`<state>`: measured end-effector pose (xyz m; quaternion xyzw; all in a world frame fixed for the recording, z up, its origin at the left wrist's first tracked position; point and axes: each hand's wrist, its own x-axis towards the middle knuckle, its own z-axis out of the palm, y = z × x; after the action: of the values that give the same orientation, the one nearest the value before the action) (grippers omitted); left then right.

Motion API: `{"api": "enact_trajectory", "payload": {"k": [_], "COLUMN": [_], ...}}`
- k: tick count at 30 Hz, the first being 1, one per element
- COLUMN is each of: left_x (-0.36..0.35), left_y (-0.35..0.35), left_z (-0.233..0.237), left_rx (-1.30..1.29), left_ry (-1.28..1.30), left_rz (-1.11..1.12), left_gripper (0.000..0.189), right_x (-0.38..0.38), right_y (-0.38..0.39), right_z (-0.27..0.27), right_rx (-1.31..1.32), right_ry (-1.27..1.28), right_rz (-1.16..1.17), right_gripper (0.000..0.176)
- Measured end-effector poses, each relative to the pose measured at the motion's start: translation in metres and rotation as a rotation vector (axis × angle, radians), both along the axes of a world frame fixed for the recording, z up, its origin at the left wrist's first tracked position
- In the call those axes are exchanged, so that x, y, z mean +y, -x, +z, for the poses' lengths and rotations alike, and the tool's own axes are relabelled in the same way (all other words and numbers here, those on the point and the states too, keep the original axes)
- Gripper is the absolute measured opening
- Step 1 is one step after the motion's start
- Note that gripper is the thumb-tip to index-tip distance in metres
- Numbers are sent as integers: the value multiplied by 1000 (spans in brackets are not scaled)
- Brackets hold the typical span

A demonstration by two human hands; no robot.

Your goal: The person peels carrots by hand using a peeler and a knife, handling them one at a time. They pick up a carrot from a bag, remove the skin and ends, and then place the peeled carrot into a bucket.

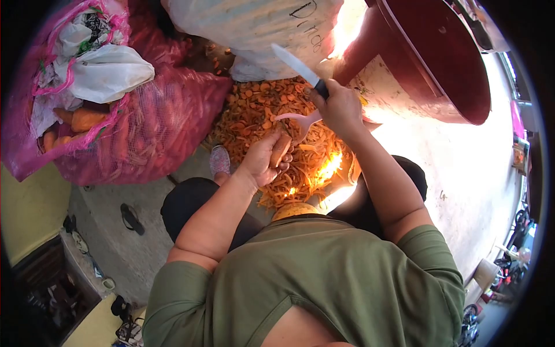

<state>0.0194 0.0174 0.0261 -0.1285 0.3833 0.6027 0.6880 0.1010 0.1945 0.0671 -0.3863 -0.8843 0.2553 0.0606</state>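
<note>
My left hand (263,157) is closed around a carrot (281,149), low over the pile. In my right hand (341,107) is a knife (296,62), its pale blade pointing up and away to the left. A pink Y-shaped peeler (300,120) also juts from below that hand toward the carrot; its handle's end is hidden by the palm. Beneath both hands lies a wide heap of orange carrot peelings and cut ends (269,104), spread on the floor between my legs.
On the left, a pink mesh sack (150,121) bulges with carrots. A white sack with writing (260,26) stands at the back. A large dark-red tub (428,58) leans at the right. A sandal (132,219) lies on the concrete floor (110,231).
</note>
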Motion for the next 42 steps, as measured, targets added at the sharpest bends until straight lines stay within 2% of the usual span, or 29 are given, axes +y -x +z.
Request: {"api": "enact_trajectory", "payload": {"k": [4, 5, 8, 9, 10, 13, 17, 19, 20, 22, 24, 27, 28, 30, 34, 38, 39, 42], "left_x": [1, 0, 3, 4, 2, 2, 6, 9, 7, 5, 3, 2, 2, 3, 0, -1, 1, -1], "left_y": [1, 1, -3, -4, -6, -3, -5, -8, -8, -6, -3, -3, -4, -4, 3, 7, 8, 11], "left_z": [-8, -9, -10, -15, -17, -14, -3, 12, 6, -9, -12, -15, -16, -12, -13, -6, 3, 4], "left_rx": [-22, -12, 24, 38, 50, -79, -10, 25, 7, -28, -68, -43, -23, 24, -14, 74, 74, 179], "left_ry": [-21, -25, -53, -70, -84, -98, 8, 75, 57, 18, -7, -41, -51, -91, 13, -24, -60, -233], "left_rz": [78, 85, 74, 53, 31, 82, 155, 214, 177, 103, 114, 146, 160, 112, 78, 25, 39, -25], "left_gripper": [24, 24, 20, 17, 14, 20, 18, 16, 16, 17, 17, 19, 19, 23, 21, 21, 23, 32], "right_x": [13, 9, -23, -25, -18, 21, 0, -22, -26, -6, 22, 8, -7, -26, 21, 15, 10, 13], "right_y": [1, 1, -2, 0, -1, -1, -1, 0, 0, 1, 0, 2, 1, 3, 0, -2, -1, -2], "right_z": [10, 14, 9, 7, -1, -11, -2, -3, -5, -14, -15, -10, -14, -9, -20, -23, -25, -25], "right_rx": [33, 12, -14, -95, -68, 20, 34, -24, -92, 25, -16, 27, 112, -108, -3, 60, -37, -112], "right_ry": [91, 227, 107, 68, 87, 72, 258, 141, 105, 136, 138, 215, 165, 108, 245, 248, 174, 203], "right_rz": [-112, -129, 110, 158, 75, -116, -79, 58, 106, -14, -170, -137, -21, 92, -216, -68, -27, -56], "right_gripper": [36, 37, 40, 41, 41, 39, 40, 42, 42, 41, 40, 39, 40, 40, 38, 39, 39, 39]}}
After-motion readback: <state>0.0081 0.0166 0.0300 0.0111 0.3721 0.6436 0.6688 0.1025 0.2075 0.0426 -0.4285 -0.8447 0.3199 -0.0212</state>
